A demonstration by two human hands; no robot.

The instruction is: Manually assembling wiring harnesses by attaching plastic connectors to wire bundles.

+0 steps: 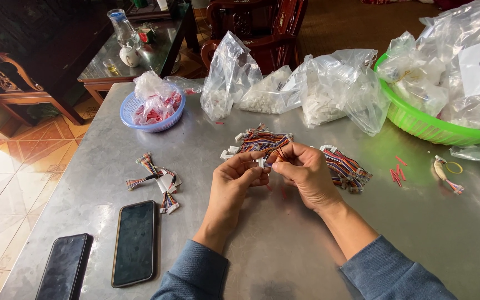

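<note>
My left hand (234, 180) and my right hand (306, 175) meet over the middle of a grey metal table (284, 244). Together they pinch a small white connector with coloured wires (264, 161) between the fingertips. Just behind the hands lies a bundle of multicoloured wire harnesses (262, 141) with white plugs. A second pile of the same harnesses (346, 168) rests to the right of my right hand. Both arms wear blue sleeves.
Two dark phones (134, 243) (64, 268) lie at the front left, with finished harnesses (156, 180) above them. A blue basket of red parts (152, 108), clear bags of white parts (318, 91), a green basin of bags (434, 125) and loose red pieces (396, 173) surround the work spot.
</note>
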